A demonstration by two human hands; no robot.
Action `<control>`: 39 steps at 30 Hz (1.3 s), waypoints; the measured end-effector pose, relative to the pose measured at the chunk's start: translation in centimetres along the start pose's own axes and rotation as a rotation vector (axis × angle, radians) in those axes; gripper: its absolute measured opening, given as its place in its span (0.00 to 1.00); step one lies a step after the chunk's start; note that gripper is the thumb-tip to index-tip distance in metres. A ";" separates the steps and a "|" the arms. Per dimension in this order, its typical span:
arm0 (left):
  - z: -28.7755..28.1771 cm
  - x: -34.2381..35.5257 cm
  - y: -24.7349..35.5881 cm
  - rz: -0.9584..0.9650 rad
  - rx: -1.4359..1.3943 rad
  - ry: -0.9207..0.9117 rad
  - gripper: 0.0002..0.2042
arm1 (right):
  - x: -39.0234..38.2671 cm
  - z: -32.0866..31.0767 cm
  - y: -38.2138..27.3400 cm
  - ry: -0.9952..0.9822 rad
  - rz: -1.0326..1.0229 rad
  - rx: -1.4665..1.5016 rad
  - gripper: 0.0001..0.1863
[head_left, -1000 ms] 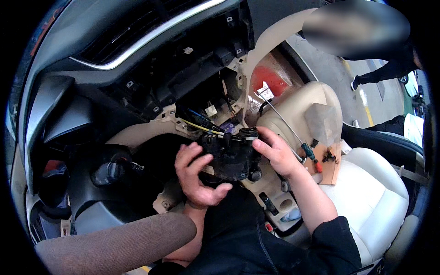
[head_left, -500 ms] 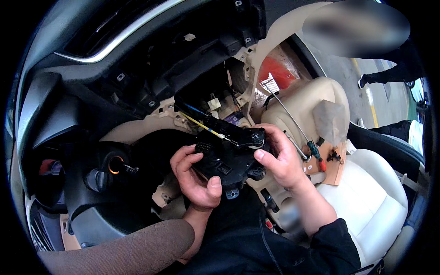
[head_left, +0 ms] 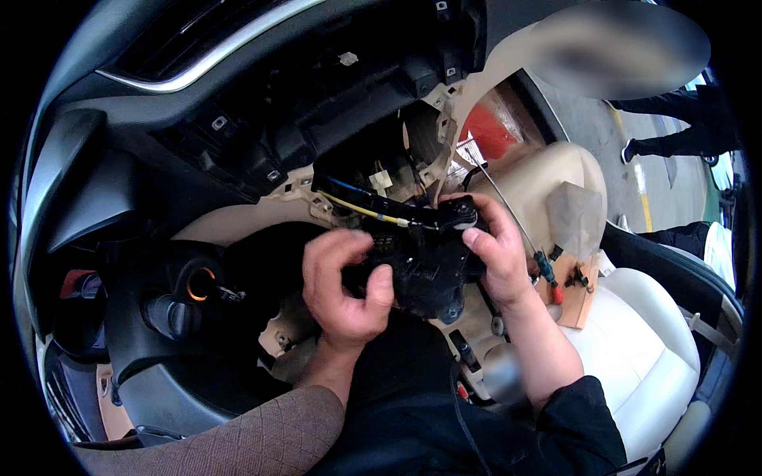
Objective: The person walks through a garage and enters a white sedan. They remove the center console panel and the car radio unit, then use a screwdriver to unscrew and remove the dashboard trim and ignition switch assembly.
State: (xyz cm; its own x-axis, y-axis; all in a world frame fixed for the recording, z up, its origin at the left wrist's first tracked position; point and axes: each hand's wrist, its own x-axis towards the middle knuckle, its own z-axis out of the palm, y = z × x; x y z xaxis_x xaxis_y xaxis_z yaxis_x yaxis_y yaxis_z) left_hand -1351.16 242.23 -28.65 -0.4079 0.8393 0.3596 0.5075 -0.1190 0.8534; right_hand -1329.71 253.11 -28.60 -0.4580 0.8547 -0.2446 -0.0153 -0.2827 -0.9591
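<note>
A black plastic control unit (head_left: 432,274) with moulded housings and a multi-pin socket is held up in front of me, between my hands. My right hand (head_left: 500,246) grips its right end, thumb on the near face and fingers behind. Around its left end curl the fingers of my left hand (head_left: 345,285), the thumb in front; part of that contact is lost in shadow. A yellow cable (head_left: 361,210) runs from the dashboard opening to the top of the unit, next to a blue one (head_left: 341,184).
The stripped dashboard frame (head_left: 317,127) arches beyond my hands. A steering column with an orange-lit ring (head_left: 202,283) stands left. Right are a white seat (head_left: 635,349), a screwdriver (head_left: 548,274) and black clips (head_left: 579,278) on a wooden board (head_left: 579,311). Outside, a person's dark-clothed legs (head_left: 675,139) show.
The control unit has shifted right and slightly up, tilting in my hands. My left fingers have curled more, and the yellow cable's end now meets the unit farther right.
</note>
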 end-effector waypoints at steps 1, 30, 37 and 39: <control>-0.3 0.6 0.7 -0.107 -0.033 -0.013 0.19 | -0.2 -0.1 -0.1 -0.015 -0.014 -0.038 0.33; -1.5 3.3 -1.4 -0.222 -0.182 -0.489 0.17 | -3.0 2.0 3.2 0.018 -0.310 -0.181 0.33; -1.6 3.1 -1.4 -0.284 -0.197 -0.515 0.15 | -3.0 1.7 3.7 -0.005 -0.321 -0.172 0.34; -1.6 3.1 -1.4 -0.296 -0.189 -0.522 0.15 | -3.0 1.7 3.6 -0.007 -0.321 -0.195 0.34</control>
State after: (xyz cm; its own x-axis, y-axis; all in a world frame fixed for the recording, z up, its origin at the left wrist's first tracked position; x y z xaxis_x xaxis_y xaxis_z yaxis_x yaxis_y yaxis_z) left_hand -1354.35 244.13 -28.12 -0.0622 0.9937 -0.0933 0.2673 0.1066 0.9577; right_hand -1329.93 248.75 -31.11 -0.4631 0.8833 0.0737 0.0104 0.0885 -0.9960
